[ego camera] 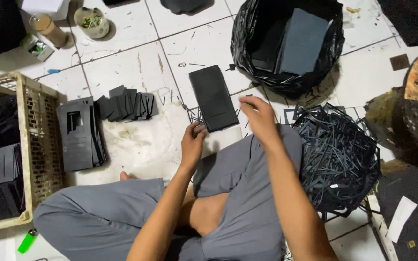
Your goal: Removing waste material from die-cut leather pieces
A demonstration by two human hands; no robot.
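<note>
I sit cross-legged on a white tiled floor in grey trousers. A stack of black rectangular sheets (214, 97) lies on the floor in front of my knee. My left hand (192, 143) rests at the stack's near left corner, fingers curled against its edge. My right hand (259, 117) hovers just right of the stack, fingers bent and pinched together; whether it holds a thin strip I cannot tell. A tangled heap of thin black offcut strips (339, 157) lies to the right of my right arm.
A black bin bag (286, 43) holding dark sheets stands beyond the stack. Cut black pieces (126, 105) and a pile of punched sheets (79, 134) lie at left beside a beige crate (37, 140). A green lighter (27, 240), a cup (92, 21) and a jar (48, 28) are around.
</note>
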